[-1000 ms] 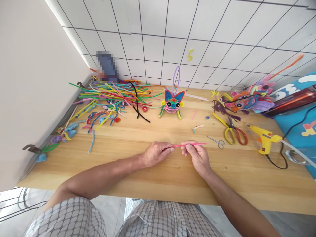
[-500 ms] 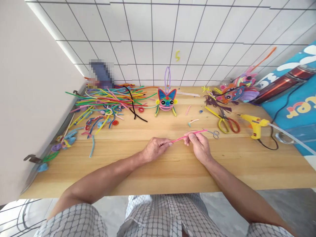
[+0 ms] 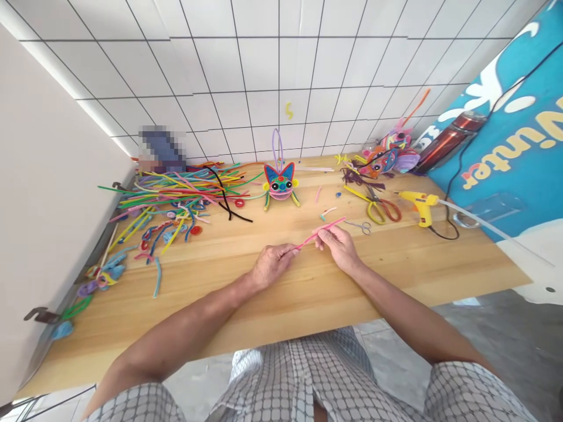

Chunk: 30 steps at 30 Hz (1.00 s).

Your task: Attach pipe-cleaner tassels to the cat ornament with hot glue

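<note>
A pink pipe cleaner stretches between my two hands above the wooden table. My left hand pinches its left end between thumb and fingers. Farther along, my right hand is closed on it, and a short end pokes out past the fingertips toward the upper right. Behind my hands stands a colourful pipe-cleaner animal figure with blue ears, large eyes and a purple loop on top. Small silver scissors lie just beyond my right hand.
At the left lies a heap of coloured pipe cleaners, with red buttons and offcuts in front. To the right are larger scissors, a yellow glue gun with a cord, and more finished figures beside a dark red cylinder.
The camera view has turned to the right, so the scene sits farther left and tilted. Both hands keep their hold on the pink pipe cleaner, with little change in their pose.
</note>
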{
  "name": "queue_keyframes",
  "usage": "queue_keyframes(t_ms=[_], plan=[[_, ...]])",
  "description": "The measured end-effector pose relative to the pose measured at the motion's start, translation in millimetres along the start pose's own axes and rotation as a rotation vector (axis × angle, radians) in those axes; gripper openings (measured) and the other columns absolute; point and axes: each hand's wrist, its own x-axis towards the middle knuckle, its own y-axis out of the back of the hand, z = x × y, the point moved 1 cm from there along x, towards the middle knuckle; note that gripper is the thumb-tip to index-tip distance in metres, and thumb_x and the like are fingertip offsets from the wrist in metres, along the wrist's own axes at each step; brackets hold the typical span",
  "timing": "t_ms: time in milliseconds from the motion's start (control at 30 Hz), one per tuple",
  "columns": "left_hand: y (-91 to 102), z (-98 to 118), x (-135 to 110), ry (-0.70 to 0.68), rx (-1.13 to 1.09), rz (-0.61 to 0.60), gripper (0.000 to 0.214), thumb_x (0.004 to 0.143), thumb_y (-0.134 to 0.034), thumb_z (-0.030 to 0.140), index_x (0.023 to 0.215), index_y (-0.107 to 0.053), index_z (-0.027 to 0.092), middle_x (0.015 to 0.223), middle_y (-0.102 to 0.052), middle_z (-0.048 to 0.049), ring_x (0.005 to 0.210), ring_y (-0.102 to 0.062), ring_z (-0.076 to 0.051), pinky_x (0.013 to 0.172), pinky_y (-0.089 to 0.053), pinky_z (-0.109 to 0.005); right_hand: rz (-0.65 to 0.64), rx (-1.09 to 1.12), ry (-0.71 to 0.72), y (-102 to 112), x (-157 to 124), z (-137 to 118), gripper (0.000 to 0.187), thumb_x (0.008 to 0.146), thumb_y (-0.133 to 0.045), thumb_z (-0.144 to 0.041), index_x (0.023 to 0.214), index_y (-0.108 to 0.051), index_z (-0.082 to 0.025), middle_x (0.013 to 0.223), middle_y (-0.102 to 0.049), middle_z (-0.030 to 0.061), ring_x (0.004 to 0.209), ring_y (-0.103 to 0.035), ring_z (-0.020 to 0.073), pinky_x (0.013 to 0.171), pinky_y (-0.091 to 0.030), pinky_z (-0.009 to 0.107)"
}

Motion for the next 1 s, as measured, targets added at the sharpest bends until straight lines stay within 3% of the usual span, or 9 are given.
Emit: queue_keyframes(t_ms=[200,367,533,667,800,867,1000], plan=[[0.3,-1.8,-0.8,-0.073,0.041,-0.043,0.039,0.112,-0.045,0.039,0.117,-0.077,0.017,0.071,-0.066,0.0002,0.064,-0.062,-0.013,0.068,-0.05,-0.022,0.04,0.103,-0.06,-3.4,1.2,5.9,0.058,0.085,-0.079,-0.076,0.09,-0.07,-0.02,0.08,-0.077,0.006,0.065,-0.068,0.0157,0.058,-0.054,0.028],[0.3,-0.8,-2.7,-0.091,0.044,-0.066,0.041,0.113,-0.043,0.038,0.113,-0.077,0.015,0.069,-0.063,0.0007,0.061,-0.059,-0.012,0.065,-0.047,-0.022,0.018,0.153,-0.089,-5.1,-0.5,0.8,0.057,0.083,-0.082,-0.074,0.091,-0.069,-0.019,0.086,-0.079,0.0078,0.064,-0.069,0.015,0.058,-0.054,0.027],[-0.4,0.8,-5.0,-0.08,0.073,-0.032,0.048,0.109,-0.055,0.05,0.136,-0.071,0.015,0.074,-0.066,0.001,0.064,-0.059,-0.013,0.066,-0.047,-0.024,0.046,0.042,-0.094,6.6,8.5,-12.1,0.056,0.089,-0.076,-0.076,0.099,-0.072,-0.02,0.089,-0.079,0.0079,0.069,-0.071,0.0174,0.062,-0.056,0.029],[-1.2,-1.4,-5.7,-0.054,0.055,0.035,0.055,0.107,-0.057,0.051,0.144,-0.066,0.012,0.081,-0.071,-0.0014,0.067,-0.061,-0.014,0.071,-0.051,-0.026,0.019,-0.386,-0.044,28.7,25.4,-15.4,0.044,0.096,-0.07,-0.065,0.108,-0.073,-0.024,0.099,-0.081,0.0092,0.082,-0.076,0.0237,0.072,-0.06,0.035],[-2.2,-1.7,-6.0,-0.045,0.069,0.06,0.049,0.108,-0.054,0.048,0.138,-0.071,0.013,0.085,-0.074,-0.0038,0.07,-0.064,-0.015,0.073,-0.053,-0.027,0.161,-1.0,0.148,71.2,47.6,-26.4,0.024,0.099,-0.068,-0.035,0.118,-0.076,-0.023,0.118,-0.081,0.0127,0.103,-0.076,0.0292,0.094,-0.058,0.042],[-2.7,-1.0,-5.8,-0.049,0.084,0.036,0.045,0.108,-0.054,0.045,0.132,-0.075,0.014,0.088,-0.076,-0.0053,0.074,-0.068,-0.016,0.076,-0.054,-0.028,0.234,-1.191,0.125,100.0,63.8,-37.1,0.024,0.1,-0.063,-0.028,0.117,-0.079,-0.022,0.118,-0.081,0.0139,0.105,-0.075,0.0307,0.093,-0.056,0.042],[-3.2,-0.4,-4.3,-0.057,0.095,-0.002,0.04,0.108,-0.054,0.043,0.124,-0.078,0.016,0.098,-0.081,-0.009,0.086,-0.075,-0.02,0.082,-0.056,-0.03,0.337,-1.434,-0.054,153.2,107.2,-59.6,0.03,0.101,-0.059,-0.024,0.119,-0.083,-0.02,0.12,-0.081,0.0161,0.107,-0.073,0.0321,0.088,-0.051,0.039]])
